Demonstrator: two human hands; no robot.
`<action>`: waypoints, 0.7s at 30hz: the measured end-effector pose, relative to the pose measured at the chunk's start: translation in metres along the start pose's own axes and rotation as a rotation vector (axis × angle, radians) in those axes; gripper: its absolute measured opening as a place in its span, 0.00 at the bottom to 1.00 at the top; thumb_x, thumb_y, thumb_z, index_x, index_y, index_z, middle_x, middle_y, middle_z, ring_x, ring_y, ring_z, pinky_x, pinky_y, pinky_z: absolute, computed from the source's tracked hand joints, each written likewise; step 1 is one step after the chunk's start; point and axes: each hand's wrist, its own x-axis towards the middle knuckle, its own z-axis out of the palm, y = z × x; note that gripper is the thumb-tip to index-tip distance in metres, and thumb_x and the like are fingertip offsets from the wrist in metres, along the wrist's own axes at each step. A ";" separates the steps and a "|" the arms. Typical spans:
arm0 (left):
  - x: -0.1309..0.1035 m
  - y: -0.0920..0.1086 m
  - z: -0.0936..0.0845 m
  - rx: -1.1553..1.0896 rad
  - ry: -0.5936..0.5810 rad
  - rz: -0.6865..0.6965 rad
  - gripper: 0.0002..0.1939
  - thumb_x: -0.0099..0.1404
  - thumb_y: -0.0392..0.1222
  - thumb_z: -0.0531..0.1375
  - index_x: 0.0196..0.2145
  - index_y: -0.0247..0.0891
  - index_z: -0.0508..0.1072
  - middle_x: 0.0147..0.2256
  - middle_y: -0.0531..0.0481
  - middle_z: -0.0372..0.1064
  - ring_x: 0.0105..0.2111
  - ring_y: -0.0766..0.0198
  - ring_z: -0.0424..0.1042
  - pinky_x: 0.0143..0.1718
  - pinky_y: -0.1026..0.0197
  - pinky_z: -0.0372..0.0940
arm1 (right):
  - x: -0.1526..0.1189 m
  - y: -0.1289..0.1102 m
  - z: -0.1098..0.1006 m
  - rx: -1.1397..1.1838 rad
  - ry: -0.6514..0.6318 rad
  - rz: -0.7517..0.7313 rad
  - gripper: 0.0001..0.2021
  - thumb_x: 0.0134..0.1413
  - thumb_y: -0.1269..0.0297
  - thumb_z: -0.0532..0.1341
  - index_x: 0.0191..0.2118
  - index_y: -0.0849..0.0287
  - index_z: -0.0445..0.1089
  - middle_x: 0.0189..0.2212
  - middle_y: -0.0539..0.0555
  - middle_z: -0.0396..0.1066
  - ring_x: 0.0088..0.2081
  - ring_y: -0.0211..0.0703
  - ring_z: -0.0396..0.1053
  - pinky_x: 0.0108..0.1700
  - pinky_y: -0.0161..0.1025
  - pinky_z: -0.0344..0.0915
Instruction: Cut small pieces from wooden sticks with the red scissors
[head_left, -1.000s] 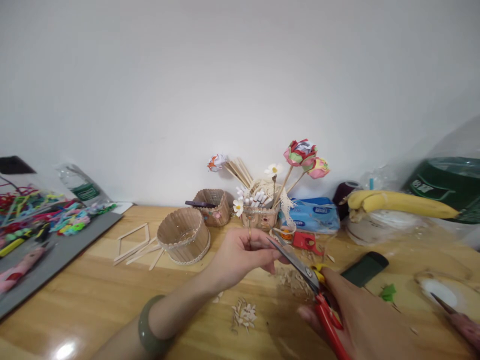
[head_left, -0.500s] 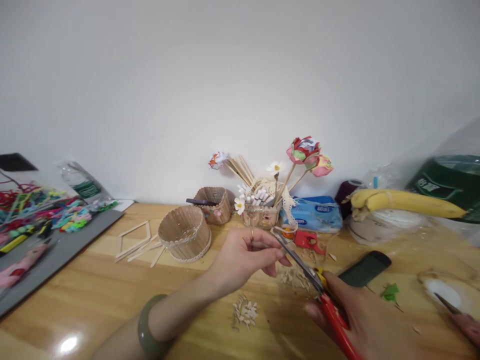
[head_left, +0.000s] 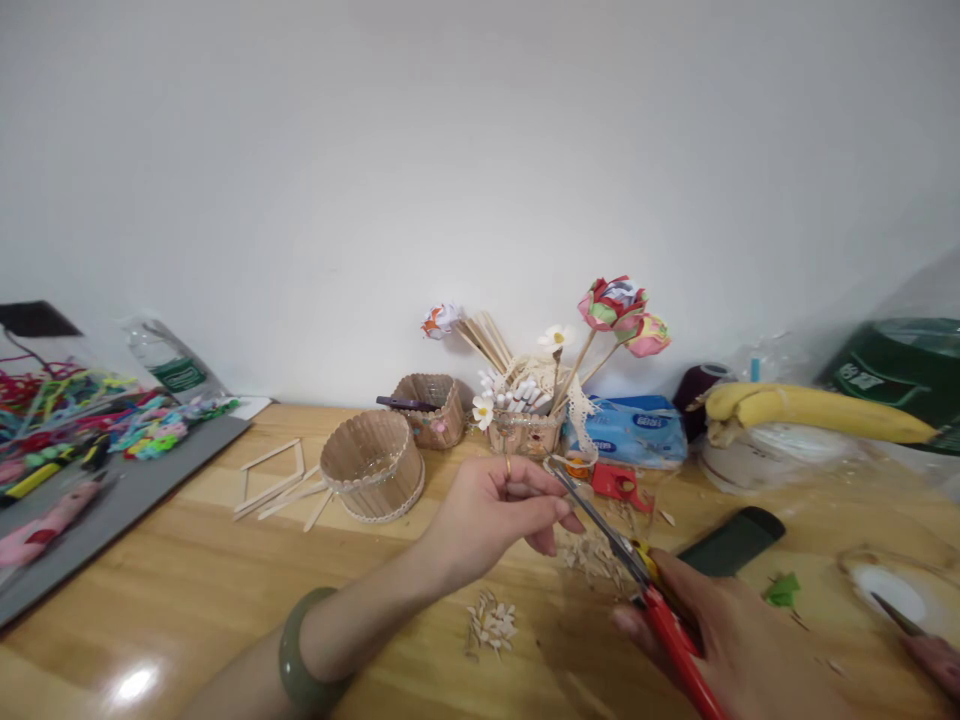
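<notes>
My right hand (head_left: 739, 630) is wrapped round red-handled scissors (head_left: 604, 525), whose long metal blades slant up to the left. Their tips reach just past the fingers of my left hand (head_left: 499, 520). Thumb and fingertips of that hand are pinched together beside the blades; whatever sits between them is too small or hidden to make out. Below my left hand lies a small pile of pale wooden slivers (head_left: 492, 625). More wood chips (head_left: 592, 560) are scattered beneath the blades. A yellow piece (head_left: 646, 562) shows near the scissors' pivot.
A round wooden-slat basket (head_left: 371, 470) stands left, with thin sticks (head_left: 274, 492) beside it. Behind are a holder (head_left: 525, 435) of cotton swabs and paper flowers, and a blue tissue pack (head_left: 637, 432). Bananas (head_left: 817, 408) and a dark green object (head_left: 735, 540) lie right.
The view has shifted very slightly, moving everything a little to the right in the picture. Both hands and the scissors keep nearly the same pose.
</notes>
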 end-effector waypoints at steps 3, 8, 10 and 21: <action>0.000 0.001 0.000 0.001 -0.002 0.000 0.05 0.47 0.33 0.64 0.22 0.31 0.69 0.20 0.51 0.73 0.14 0.74 0.66 0.19 0.71 0.63 | 0.003 0.001 -0.003 0.014 -0.049 0.001 0.17 0.49 0.48 0.57 0.19 0.53 0.63 0.14 0.51 0.67 0.21 0.48 0.68 0.25 0.38 0.62; 0.002 0.003 -0.004 0.060 -0.024 -0.036 0.04 0.48 0.33 0.63 0.21 0.31 0.70 0.19 0.53 0.72 0.14 0.75 0.64 0.18 0.71 0.62 | 0.009 0.004 -0.004 0.061 -0.278 -0.041 0.17 0.51 0.48 0.54 0.22 0.54 0.62 0.19 0.53 0.72 0.23 0.48 0.69 0.24 0.37 0.60; 0.003 0.003 -0.005 0.073 -0.042 -0.054 0.04 0.48 0.34 0.63 0.21 0.31 0.71 0.19 0.53 0.72 0.13 0.75 0.64 0.17 0.71 0.62 | 0.009 0.004 0.000 0.087 -0.277 -0.047 0.19 0.51 0.45 0.52 0.23 0.54 0.62 0.20 0.52 0.71 0.23 0.47 0.68 0.24 0.37 0.59; 0.008 -0.016 -0.007 -0.019 -0.055 -0.222 0.06 0.45 0.37 0.64 0.21 0.31 0.71 0.19 0.51 0.72 0.14 0.73 0.65 0.19 0.68 0.62 | -0.010 0.033 0.014 0.322 -0.233 0.032 0.12 0.60 0.55 0.55 0.36 0.59 0.69 0.34 0.51 0.71 0.32 0.40 0.70 0.32 0.38 0.68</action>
